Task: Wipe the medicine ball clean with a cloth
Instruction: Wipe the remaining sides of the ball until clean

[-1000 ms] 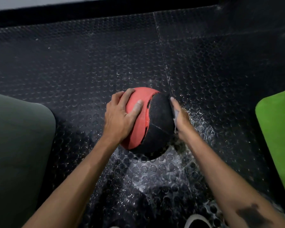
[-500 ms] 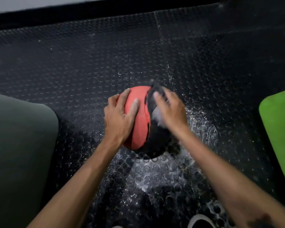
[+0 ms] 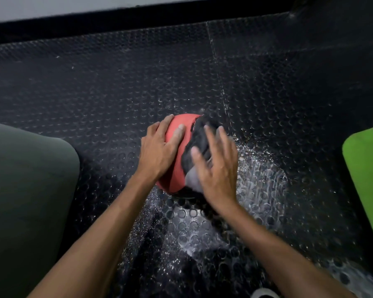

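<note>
A red and black medicine ball (image 3: 174,168) sits on the black studded rubber floor at the middle of the view. My left hand (image 3: 159,151) lies flat on its red left side with straight fingers. My right hand (image 3: 218,168) presses a grey cloth (image 3: 193,179) against the ball's black right side with spread fingers. Only a grey corner of the cloth shows under the palm; the hand is motion-blurred.
The studded floor (image 3: 267,190) is wet and shiny around and in front of the ball. A dark green mat (image 3: 26,190) lies at the left, a bright green mat (image 3: 366,173) at the right edge. A black skirting and pale wall run along the top.
My right hand has come from the ball's right flank up onto its top and then drawn back toward me over the black side with the cloth. My left hand has stayed in place.
</note>
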